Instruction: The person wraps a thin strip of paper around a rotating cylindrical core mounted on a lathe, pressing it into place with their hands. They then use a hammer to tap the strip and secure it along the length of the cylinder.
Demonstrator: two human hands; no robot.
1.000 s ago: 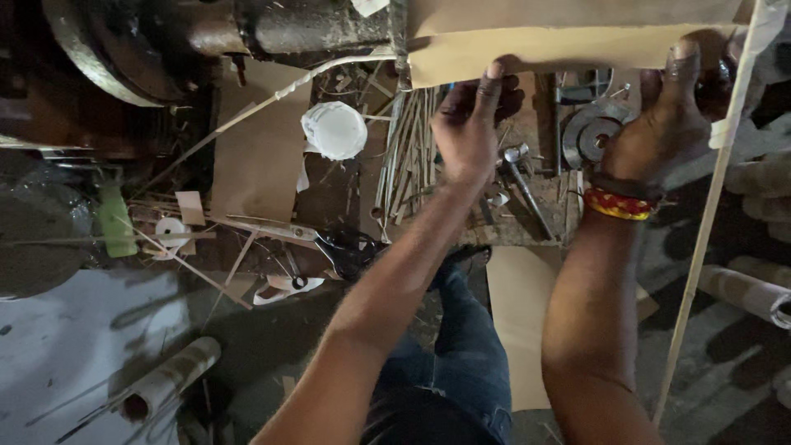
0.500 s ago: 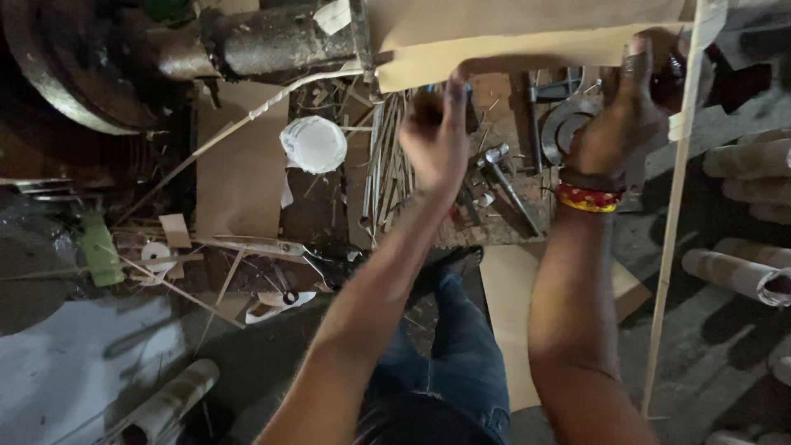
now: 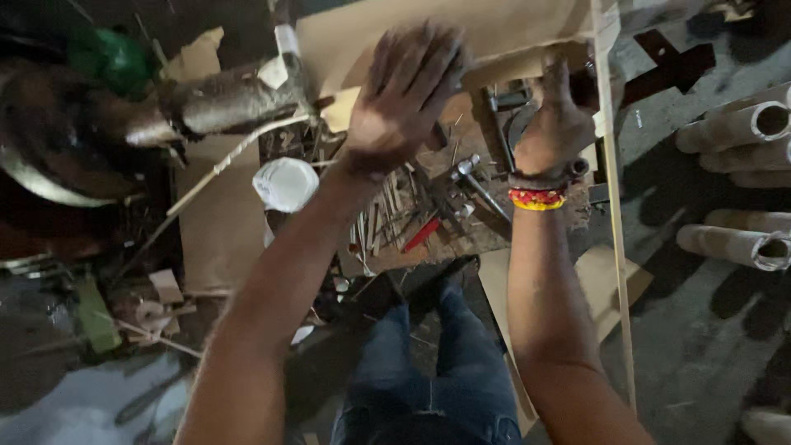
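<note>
The tan board (image 3: pixel 461 33) lies at the top of the view, long axis left to right; the left hand (image 3: pixel 404 91) rests flat on it, fingers spread, while the right hand (image 3: pixel 554 128) closes around its lower edge nearer the thin upright strip (image 3: pixel 611 206).

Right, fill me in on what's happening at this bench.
A person stands over a cluttered workshop floor with both arms raised to a pale wooden board. The left hand lies flat with fingers spread on the board's face, while the right hand, with a bright beaded wristband, grips the board's lower edge. Below lie loose metal tools, a white lid and cardboard tubes off to the side.
</note>
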